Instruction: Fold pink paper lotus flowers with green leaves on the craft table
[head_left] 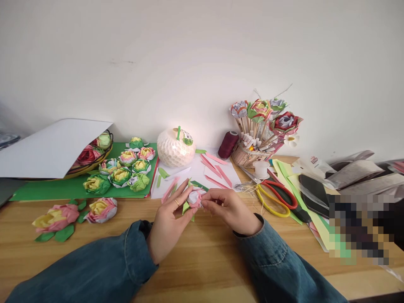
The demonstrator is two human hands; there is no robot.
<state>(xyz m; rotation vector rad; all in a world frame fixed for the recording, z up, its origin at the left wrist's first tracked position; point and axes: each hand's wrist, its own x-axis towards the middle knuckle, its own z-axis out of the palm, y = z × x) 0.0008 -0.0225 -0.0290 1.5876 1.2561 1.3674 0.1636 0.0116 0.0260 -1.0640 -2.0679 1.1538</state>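
Observation:
Between my hands, just above the wooden table, is a small folded paper flower (195, 197) in pink and pale lilac with green paper leaves. My left hand (172, 214), a ring on one finger, is closed on its left side. On the other side my right hand (225, 207) pinches the flower's edge with thumb and forefinger. Behind them a white sheet (189, 172) carries several pink paper strips (217, 169) and green scraps. To the left, two finished paper flowers (101, 210) lie on the wood, one with green leaves.
Several paper flowers (120, 176) stand on green paper (47, 190). Behind are a white lamp-like ball (176, 147), a maroon thread spool (228, 144) and a basket (248, 155) of stemmed flowers. Scissors (274, 200), a dark phone (313, 194) and grey ribbon rolls (356, 176) lie right.

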